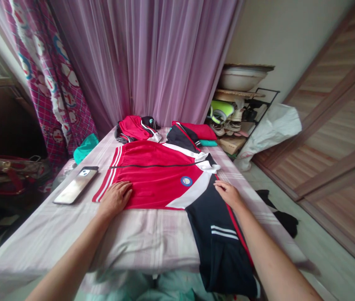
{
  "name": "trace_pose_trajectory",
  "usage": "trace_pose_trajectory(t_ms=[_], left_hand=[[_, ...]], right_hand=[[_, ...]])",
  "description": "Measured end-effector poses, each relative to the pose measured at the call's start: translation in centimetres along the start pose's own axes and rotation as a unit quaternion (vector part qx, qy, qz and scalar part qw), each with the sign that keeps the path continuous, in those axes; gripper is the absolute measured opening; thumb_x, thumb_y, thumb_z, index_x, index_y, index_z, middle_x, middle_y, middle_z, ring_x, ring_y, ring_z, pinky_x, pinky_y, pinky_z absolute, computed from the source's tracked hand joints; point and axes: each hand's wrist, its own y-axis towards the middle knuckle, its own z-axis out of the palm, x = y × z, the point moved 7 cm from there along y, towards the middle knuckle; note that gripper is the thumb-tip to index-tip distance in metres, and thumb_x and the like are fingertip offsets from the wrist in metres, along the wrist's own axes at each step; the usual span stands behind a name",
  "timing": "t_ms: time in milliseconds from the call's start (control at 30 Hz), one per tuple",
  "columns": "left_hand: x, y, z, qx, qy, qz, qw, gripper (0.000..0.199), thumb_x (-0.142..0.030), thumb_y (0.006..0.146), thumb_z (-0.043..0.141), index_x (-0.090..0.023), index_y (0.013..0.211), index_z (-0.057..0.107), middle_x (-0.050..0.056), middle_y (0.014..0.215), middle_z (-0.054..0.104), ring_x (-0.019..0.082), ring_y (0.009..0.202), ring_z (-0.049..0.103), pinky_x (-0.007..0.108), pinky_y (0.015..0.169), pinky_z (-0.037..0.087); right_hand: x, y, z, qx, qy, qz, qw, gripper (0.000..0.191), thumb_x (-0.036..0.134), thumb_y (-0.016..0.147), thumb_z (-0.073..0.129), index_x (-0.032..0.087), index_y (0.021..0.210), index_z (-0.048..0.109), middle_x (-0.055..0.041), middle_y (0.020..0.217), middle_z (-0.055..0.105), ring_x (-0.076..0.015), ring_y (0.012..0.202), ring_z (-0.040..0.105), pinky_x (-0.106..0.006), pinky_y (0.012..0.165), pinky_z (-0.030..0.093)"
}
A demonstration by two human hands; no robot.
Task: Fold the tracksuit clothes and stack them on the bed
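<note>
A red, white and dark zip jacket [152,175] lies spread sideways on the table, its collar to the right and its striped hem to the left. One dark sleeve hangs toward me over the near edge. My left hand [116,197] rests open on the hem's near corner, fingers on the red cloth. At the shoulder, by the red piping of the near sleeve, my right hand [228,193] touches the cloth with its fingertips; the fingers look loosely extended and grip nothing visible. The far sleeve is partly bent near the back.
A phone [76,185] lies left of the jacket on the checked tablecloth [146,238]. Behind are a crumpled red and black garment [135,127] and folded clothes [201,131]. A green cloth [85,148] sits at the left edge. Right of the table stands a rack [246,95] with shoes and basins.
</note>
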Motion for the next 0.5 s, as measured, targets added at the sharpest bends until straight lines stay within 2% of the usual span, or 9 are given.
trace_pose_trajectory(t_ms=[133,300,400,500], left_hand=[[-0.1,0.0,-0.1,-0.003,0.001,0.005,1.0,0.05,-0.048,0.097,0.034,-0.016,0.117,0.069,0.014,0.122,0.071,0.029,0.117,0.063,0.047,0.104,0.048],[-0.6,-0.5,-1.3,-0.043,0.023,0.0,0.999,0.051,-0.043,0.098,0.033,-0.013,0.124,0.064,0.016,0.131,0.065,0.029,0.125,0.058,0.046,0.107,0.045],[-0.1,-1.5,-2.0,-0.058,0.034,-0.05,0.997,0.049,-0.04,0.098,0.032,-0.013,0.123,0.065,0.016,0.132,0.065,0.028,0.122,0.06,0.044,0.106,0.046],[0.9,-2.8,-2.3,-0.05,0.037,-0.115,0.991,0.049,-0.04,0.098,0.031,-0.014,0.123,0.064,0.014,0.125,0.069,0.027,0.114,0.065,0.042,0.1,0.049]], right_hand=[[-0.6,-1.0,-1.0,-0.014,-0.015,0.012,1.0,0.026,0.036,0.075,0.055,0.025,0.082,0.077,-0.0072,0.109,0.076,-0.0238,0.105,0.068,-0.041,0.099,0.051],[-0.5,-1.8,-1.3,-0.021,-0.021,0.013,0.999,0.029,0.037,0.077,0.053,0.024,0.084,0.077,-0.0075,0.113,0.074,-0.0238,0.108,0.067,-0.04,0.1,0.05],[-0.8,-2.0,-1.4,-0.036,-0.022,0.035,0.998,0.031,0.039,0.078,0.051,0.024,0.084,0.077,-0.0076,0.111,0.075,-0.0244,0.107,0.067,-0.04,0.1,0.05],[-0.7,-2.2,-1.7,-0.05,-0.031,0.056,0.997,0.031,0.039,0.078,0.05,0.025,0.084,0.077,-0.0064,0.109,0.076,-0.0245,0.106,0.068,-0.038,0.098,0.051]])
